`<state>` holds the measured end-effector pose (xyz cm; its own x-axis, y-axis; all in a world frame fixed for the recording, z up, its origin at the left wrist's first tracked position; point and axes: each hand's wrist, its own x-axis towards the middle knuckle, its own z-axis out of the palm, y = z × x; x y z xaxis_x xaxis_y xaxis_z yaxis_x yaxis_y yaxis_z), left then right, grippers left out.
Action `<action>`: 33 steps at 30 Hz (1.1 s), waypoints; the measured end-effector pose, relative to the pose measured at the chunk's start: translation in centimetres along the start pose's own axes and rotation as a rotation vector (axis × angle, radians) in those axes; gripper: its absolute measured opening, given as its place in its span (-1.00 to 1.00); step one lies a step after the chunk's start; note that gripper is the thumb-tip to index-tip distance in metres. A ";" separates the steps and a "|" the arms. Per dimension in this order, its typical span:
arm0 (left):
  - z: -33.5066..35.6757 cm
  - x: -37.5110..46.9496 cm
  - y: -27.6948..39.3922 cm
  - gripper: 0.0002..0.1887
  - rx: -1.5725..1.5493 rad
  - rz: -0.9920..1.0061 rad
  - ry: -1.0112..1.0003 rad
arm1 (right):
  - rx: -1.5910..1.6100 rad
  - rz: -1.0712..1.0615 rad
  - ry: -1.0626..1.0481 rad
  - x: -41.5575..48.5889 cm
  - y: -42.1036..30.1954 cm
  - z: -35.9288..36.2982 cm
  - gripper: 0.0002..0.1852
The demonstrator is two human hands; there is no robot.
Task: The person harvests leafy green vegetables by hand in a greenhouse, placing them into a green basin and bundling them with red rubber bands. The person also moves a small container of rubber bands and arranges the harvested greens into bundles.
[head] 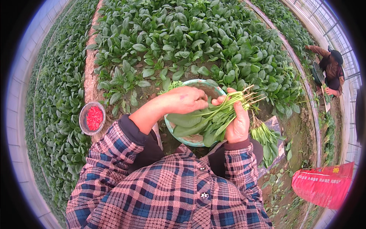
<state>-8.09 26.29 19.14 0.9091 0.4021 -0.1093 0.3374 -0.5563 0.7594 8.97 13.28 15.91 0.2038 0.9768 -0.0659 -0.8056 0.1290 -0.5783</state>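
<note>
My right hand (237, 123) grips a bunch of spinach (213, 118), its pale roots pointing up and right and its broad leaves hanging left. My left hand (187, 98) is at the leaf side of that bunch with its fingers bent. Its fingertips are partly hidden, so whether it pinches a leaf is unclear. Under both hands stands a green plastic basin (171, 130) with soil-like residue on its inner wall; the spinach covers much of its opening. Beside my right forearm, a second spinach bunch (266, 140) lies with its roots towards the top.
Spinach plants (186, 37) grow densely ahead and leftward. A small bowl (81, 120) holds red strips (94, 118) at the left. A printed red sack (323, 186) lies at lower right. Beyond a narrow strip (310, 103), a person (331, 68) crouches, handling greens.
</note>
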 end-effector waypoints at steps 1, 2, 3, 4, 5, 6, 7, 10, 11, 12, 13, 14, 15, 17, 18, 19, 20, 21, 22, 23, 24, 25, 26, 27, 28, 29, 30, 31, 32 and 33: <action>-0.7 -0.1 0.1 -0.62 -0.007 -0.148 0.082 | -0.019 0.023 -0.004 0.1 0.1 -0.3 -0.58; -1.6 -0.1 0.4 -0.63 -0.060 -0.161 0.120 | -0.046 0.037 0.029 0.3 0.4 -0.4 -0.61; -2.3 -0.2 0.9 -0.64 -0.111 -0.176 0.158 | -0.110 0.058 0.020 0.3 0.5 -0.1 -0.60; -1.6 -0.1 0.0 -0.65 -0.218 -0.027 0.269 | -0.174 0.079 0.011 0.3 0.6 0.3 -0.58; -1.4 -0.1 0.1 -0.65 -0.228 -0.049 0.201 | -0.239 0.099 0.002 0.3 0.7 0.5 -0.57; -1.2 0.0 0.5 -0.65 -0.239 -0.068 0.134 | -0.231 0.087 -0.002 0.3 0.9 0.6 -0.61; -1.0 0.0 0.9 -0.66 -0.250 -0.086 0.066 | -0.226 0.100 0.005 0.4 1.1 0.4 -0.63; -0.8 0.0 1.0 -0.70 -0.422 -0.160 0.094 | -0.191 0.166 0.000 0.6 1.3 0.6 -0.69; -0.7 -0.1 0.8 -0.71 -0.496 -0.181 0.109 | -0.188 0.184 -0.015 0.7 1.4 0.6 -0.68; -0.8 -0.1 0.9 -0.72 -0.515 -0.199 0.105 | -0.185 0.199 -0.026 0.7 1.4 0.5 -0.66; -1.0 -0.2 1.0 -0.74 -0.534 -0.216 0.101 | -0.182 0.214 -0.036 0.8 1.4 0.4 -0.65; -1.2 -0.3 1.1 -0.75 -0.553 -0.234 0.096 | -0.198 0.195 -0.027 0.8 1.4 0.4 -0.67; -1.2 -0.3 0.8 -0.76 -0.462 -0.208 0.109 | -0.214 0.178 -0.018 0.9 1.4 0.7 -0.69; -1.3 -0.3 0.1 -0.77 -0.278 -0.157 0.134 | -0.258 0.146 0.000 1.0 1.4 1.0 -0.69; -1.6 -0.3 0.1 -0.79 -0.262 -0.157 0.117 | -0.286 0.128 0.014 1.1 1.4 1.1 -0.68; -1.9 -0.4 0.2 -0.81 -0.246 -0.157 0.100 | -0.315 0.109 0.027 1.2 1.4 1.1 -0.67; -2.1 -0.4 0.1 -0.83 -0.231 -0.157 0.083 | -0.315 0.110 0.013 1.3 1.3 1.0 -0.67; -2.1 -0.5 -0.4 -0.84 0.001 -0.164 0.159 | -0.314 0.112 -0.004 1.3 1.3 1.0 -0.66; -2.0 -0.6 -1.1 -0.85 0.232 -0.169 0.235 | -0.314 0.114 -0.021 1.4 1.3 1.0 -0.66; -2.1 -0.6 -1.7 -0.86 0.464 -0.171 0.308 | -0.289 0.126 -0.025 1.5 1.3 0.8 -0.66; -2.8 -0.7 -1.9 -0.80 0.461 -0.278 0.150 | -0.263 0.141 -0.035 1.6 1.4 0.7 -0.65; -2.3 -0.8 -2.4 -0.78 0.382 -0.189 0.214 | -0.236 0.156 -0.045 1.7 1.5 0.5 -0.65; -1.4 -0.8 -3.2 -0.75 0.303 -0.102 0.279 | -0.257 0.165 -0.019 1.7 1.7 0.4 -0.65; -0.9 -1.1 -3.4 -0.73 0.231 -0.028 0.350 | -0.270 0.182 -0.005 1.9 2.1 0.5 -0.65; -0.8 -0.6 -2.1 -0.68 0.233 -0.057 0.302 | -0.291 0.192 0.021 2.0 2.3 0.4 -0.65; -0.2 -0.2 -1.3 -0.68 0.163 -0.011 0.303 | -0.304 0.185 0.054 1.9 2.3 0.6 -0.63; 0.6 0.3 -0.7 -0.66 0.215 -0.040 0.270 | -0.304 0.182 0.071 1.8 2.3 0.5 -0.62; 1.3 0.6 -0.2 -0.63 0.260 -0.069 0.238 | -0.308 0.180 0.090 1.8 2.2 0.2 -0.61; 1.6 0.4 0.1 -0.61 0.394 -0.032 0.303 | -0.286 0.136 0.137 2.0 2.5 -0.4 -0.61; 1.8 0.1 0.6 -0.59 0.530 -0.001 0.368 | -0.325 0.151 0.112 1.7 2.1 -0.4 -0.61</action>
<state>-7.34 24.66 18.42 0.7973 0.5734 0.1885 0.4988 -0.8017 0.3294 7.87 15.12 14.29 0.1704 0.9537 -0.2480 -0.6161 -0.0933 -0.7821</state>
